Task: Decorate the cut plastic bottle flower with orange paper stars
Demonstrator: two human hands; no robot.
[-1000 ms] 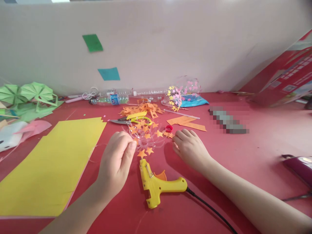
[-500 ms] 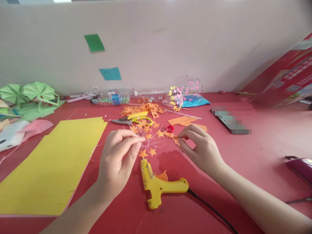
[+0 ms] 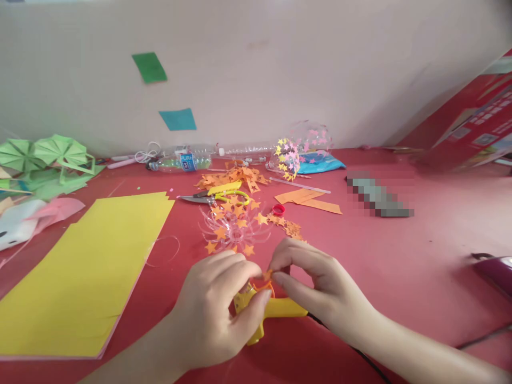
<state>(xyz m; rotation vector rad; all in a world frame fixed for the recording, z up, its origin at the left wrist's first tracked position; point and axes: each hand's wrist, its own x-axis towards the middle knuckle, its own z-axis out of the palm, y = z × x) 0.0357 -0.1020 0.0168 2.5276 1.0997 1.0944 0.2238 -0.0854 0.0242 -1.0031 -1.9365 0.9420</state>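
Observation:
Between the thumb and forefinger of my right hand [image 3: 320, 277] is a small orange paper star [image 3: 267, 274]. Facing it, my left hand [image 3: 220, 304] is open, its thumb and forefinger parted close to the star. Beneath both hands lies a yellow glue gun [image 3: 284, 307], its nozzle end hidden by my left hand. Just beyond stands a clear plastic piece cut into curling strips [image 3: 256, 232], with several orange stars on its strips. A heap of small orange stars [image 3: 293, 229] lies behind my right hand, near a red bottle cap ring [image 3: 279, 209].
Yellow paper sheets [image 3: 88, 266] cover the left side. Scissors [image 3: 200, 199], a yellow cutter [image 3: 224, 188] and orange scraps [image 3: 240, 177] lie further back. Plastic bottles [image 3: 188, 160] line the wall. On the right are orange strips [image 3: 308, 197] and a pixelated dark object [image 3: 378, 197].
Both hands have come nearer and together over the glue gun. My right hand has brought a star from the heap, and my left thumb and forefinger have parted.

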